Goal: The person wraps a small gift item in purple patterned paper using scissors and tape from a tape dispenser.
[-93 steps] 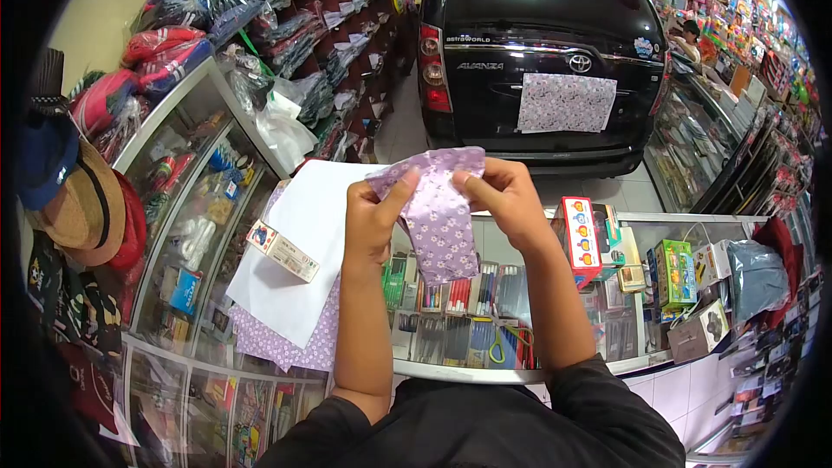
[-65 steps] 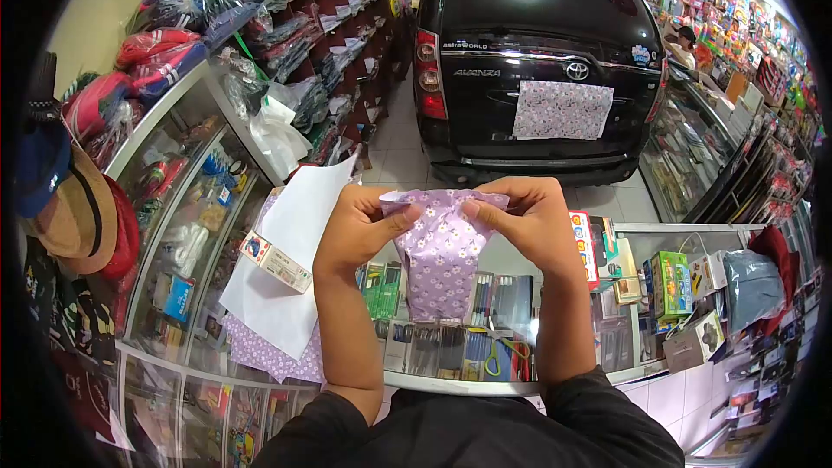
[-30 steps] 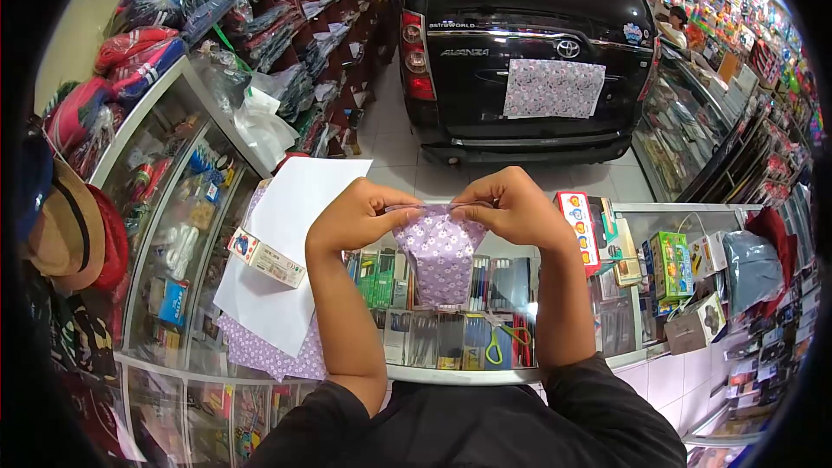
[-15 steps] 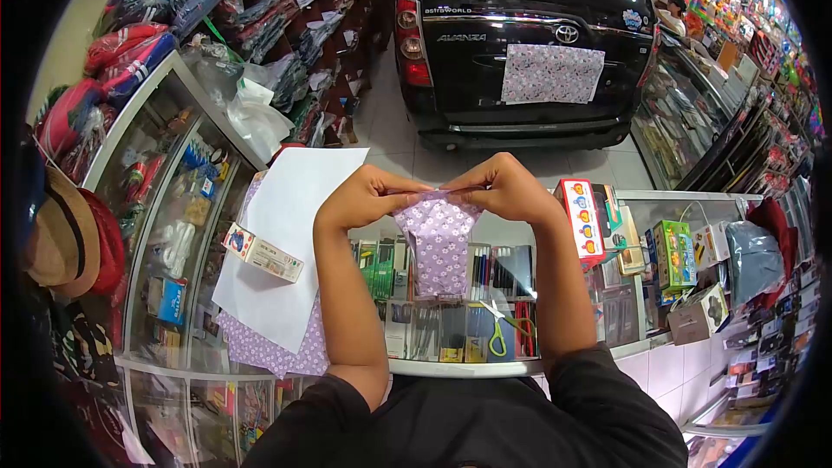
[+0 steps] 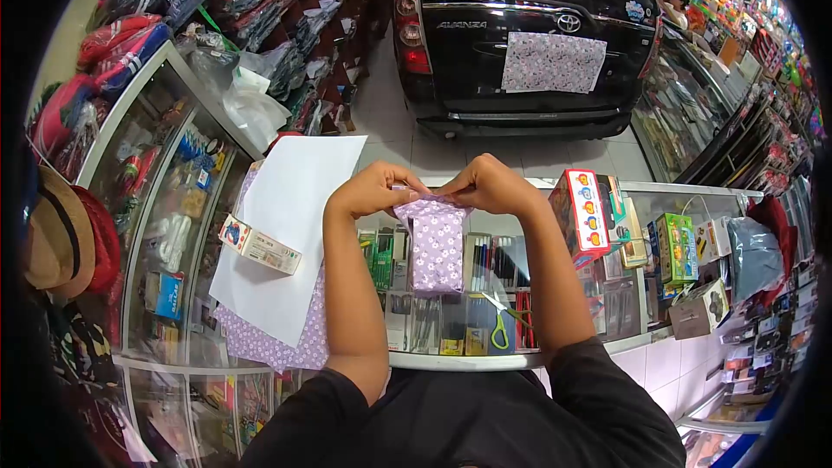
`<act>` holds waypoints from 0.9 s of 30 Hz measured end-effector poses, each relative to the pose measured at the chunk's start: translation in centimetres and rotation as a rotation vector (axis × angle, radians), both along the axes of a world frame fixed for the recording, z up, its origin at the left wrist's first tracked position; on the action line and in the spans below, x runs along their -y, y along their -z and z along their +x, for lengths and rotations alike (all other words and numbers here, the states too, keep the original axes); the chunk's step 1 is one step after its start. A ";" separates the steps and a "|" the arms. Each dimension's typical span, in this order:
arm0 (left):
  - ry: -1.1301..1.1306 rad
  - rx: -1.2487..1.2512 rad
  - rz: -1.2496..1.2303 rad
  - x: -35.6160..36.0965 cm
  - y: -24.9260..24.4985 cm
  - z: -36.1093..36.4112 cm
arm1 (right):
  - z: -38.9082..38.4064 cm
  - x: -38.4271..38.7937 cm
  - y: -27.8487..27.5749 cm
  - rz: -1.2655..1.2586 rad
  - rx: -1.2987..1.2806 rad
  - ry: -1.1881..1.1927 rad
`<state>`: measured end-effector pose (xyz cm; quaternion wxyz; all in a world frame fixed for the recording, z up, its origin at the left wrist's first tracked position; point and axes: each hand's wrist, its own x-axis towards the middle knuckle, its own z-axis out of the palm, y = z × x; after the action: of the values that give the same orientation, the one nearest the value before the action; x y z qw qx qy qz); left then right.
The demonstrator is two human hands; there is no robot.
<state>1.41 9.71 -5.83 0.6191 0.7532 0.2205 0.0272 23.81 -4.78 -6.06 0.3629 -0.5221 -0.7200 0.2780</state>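
A parcel in purple flowered paper [image 5: 438, 247] stands over the glass counter in front of me. My left hand [image 5: 373, 190] pinches the paper at its top left edge. At the top right edge, my right hand [image 5: 487, 184] pinches the same paper, its fingertips close to those of the left. Scissors with green handles [image 5: 499, 329] lie on the glass to the lower right of the parcel. White paper sheets [image 5: 295, 182] lie to the left over more purple flowered paper [image 5: 260, 342], with a small printed box [image 5: 260, 247] on top.
A red box [image 5: 579, 217] stands right of my right forearm. Beyond it are a green box [image 5: 676, 247], a brown box [image 5: 700, 310] and a grey bagged item [image 5: 754, 262]. A black car [image 5: 529, 0] is behind the counter. A person [image 5: 676, 10] is at the far right.
Both hands have shifted slightly, still pinching the paper at the top. The parcel's front looks flatter and squarer. The whole view has tilted a little.
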 end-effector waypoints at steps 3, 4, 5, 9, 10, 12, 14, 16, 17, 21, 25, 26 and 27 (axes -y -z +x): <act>0.034 -0.016 0.019 -0.9 1.7 0.3 | 0.1 -0.9 1.5 -0.023 0.109 0.013; 0.021 -0.024 0.025 -1.0 2.0 0.3 | 0.1 -1.0 1.7 -0.009 0.127 0.010; 0.008 -0.031 0.030 -1.2 2.3 0.3 | 0.1 -1.1 1.9 0.005 0.145 0.007; -0.016 -0.080 0.115 -0.7 1.7 0.6 | 0.0 -1.7 2.9 0.120 0.192 -0.013; -0.018 -0.059 0.135 -0.7 1.8 0.6 | 0.0 -1.9 3.3 0.164 0.203 -0.023; -0.019 -0.040 0.153 -0.6 2.0 0.8 | 0.1 -1.9 3.6 0.206 0.212 -0.032; -0.002 0.021 0.214 -0.6 1.9 1.1 | 0.2 -1.8 3.6 0.212 0.194 -0.007; 0.010 0.038 0.213 -0.8 2.2 1.2 | 0.5 -1.4 2.8 0.129 0.170 -0.016; 0.023 0.055 0.210 -0.9 2.4 1.3 | 0.6 -1.3 2.5 0.045 0.146 -0.025; 0.035 0.069 0.222 -0.4 1.8 1.6 | 0.8 -1.2 1.8 -0.163 0.161 0.076; 0.029 0.064 0.228 0.1 1.1 1.6 | 0.8 -0.6 1.5 -0.176 -0.046 0.089; 0.026 0.061 0.215 0.2 0.8 1.5 | 0.9 -0.6 1.7 -0.175 -0.043 0.090; 0.027 0.060 0.215 0.4 0.4 1.5 | 0.8 -0.3 1.1 -0.174 -0.044 0.091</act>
<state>2.91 9.30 -6.27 0.5412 0.8172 0.1872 0.0650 24.62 -4.45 -7.17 0.3442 -0.5776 -0.6605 0.3340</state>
